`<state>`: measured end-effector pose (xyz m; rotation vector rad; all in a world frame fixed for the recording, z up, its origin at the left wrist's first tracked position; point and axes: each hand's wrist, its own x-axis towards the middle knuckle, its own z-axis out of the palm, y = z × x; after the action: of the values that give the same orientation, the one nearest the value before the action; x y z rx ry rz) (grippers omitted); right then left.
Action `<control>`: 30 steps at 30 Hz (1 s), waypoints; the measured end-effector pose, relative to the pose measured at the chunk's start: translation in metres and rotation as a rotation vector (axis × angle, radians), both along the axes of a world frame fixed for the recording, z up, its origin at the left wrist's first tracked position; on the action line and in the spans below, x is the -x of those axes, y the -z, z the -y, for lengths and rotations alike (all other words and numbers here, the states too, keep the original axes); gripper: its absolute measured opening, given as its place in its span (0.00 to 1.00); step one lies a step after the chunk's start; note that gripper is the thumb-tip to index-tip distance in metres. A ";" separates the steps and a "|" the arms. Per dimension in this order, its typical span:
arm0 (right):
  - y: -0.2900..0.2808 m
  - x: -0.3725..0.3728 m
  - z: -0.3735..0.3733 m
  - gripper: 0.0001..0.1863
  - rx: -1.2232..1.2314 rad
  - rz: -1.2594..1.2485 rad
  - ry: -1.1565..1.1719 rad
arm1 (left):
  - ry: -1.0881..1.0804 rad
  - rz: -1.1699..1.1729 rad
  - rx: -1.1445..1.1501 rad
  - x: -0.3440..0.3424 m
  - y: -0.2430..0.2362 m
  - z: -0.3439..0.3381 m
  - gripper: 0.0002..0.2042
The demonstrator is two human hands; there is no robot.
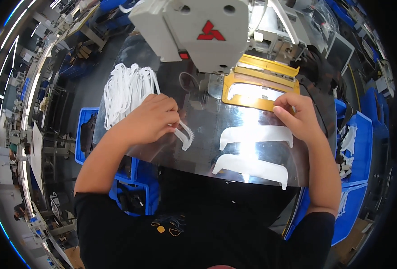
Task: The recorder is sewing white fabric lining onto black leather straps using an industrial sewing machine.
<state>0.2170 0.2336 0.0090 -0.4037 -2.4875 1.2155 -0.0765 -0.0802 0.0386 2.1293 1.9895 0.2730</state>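
Note:
My left hand (155,117) pinches a white strip (186,136) with a finely toothed edge; its free end points down to the right, over the metal table. Just beyond that hand lies a thick pile of similar white strips (129,92). My right hand (297,114) is closed, thumb and forefinger at the near right corner of a gold metal frame (247,102) with a long opening. White material shows through the opening. Nearer to me lie two curved white pieces with bent-down ends, an upper piece (256,133) and a lower piece (252,167), both flat on the tabletop.
A large white sewing machine head (203,31) overhangs the shiny metal table (194,159). Blue bins stand below on both sides: a left bin (87,134) with dark material and a right bin (357,148) with white pieces. A dark cable runs down the table's right side.

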 end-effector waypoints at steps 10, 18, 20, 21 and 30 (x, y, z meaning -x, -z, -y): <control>-0.011 0.002 0.024 0.18 -0.038 0.000 -0.180 | 0.033 0.050 -0.199 -0.030 -0.053 -0.035 0.10; -0.008 0.015 0.055 0.21 0.097 0.040 -0.319 | 0.102 0.124 -0.199 -0.066 -0.026 -0.075 0.06; -0.008 0.015 0.053 0.17 0.091 0.040 -0.270 | 0.122 0.125 -0.222 -0.066 -0.016 -0.079 0.05; -0.005 0.015 0.049 0.16 0.096 0.067 -0.275 | 0.074 0.156 -0.231 -0.066 -0.010 -0.080 0.05; -0.006 0.008 0.028 0.11 0.240 0.041 -0.178 | -0.203 0.062 -0.362 -0.055 -0.035 -0.048 0.04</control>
<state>0.2090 0.2054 0.0155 -0.2724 -2.4621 1.6005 -0.0214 -0.0319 0.0738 2.0787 2.2623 0.7774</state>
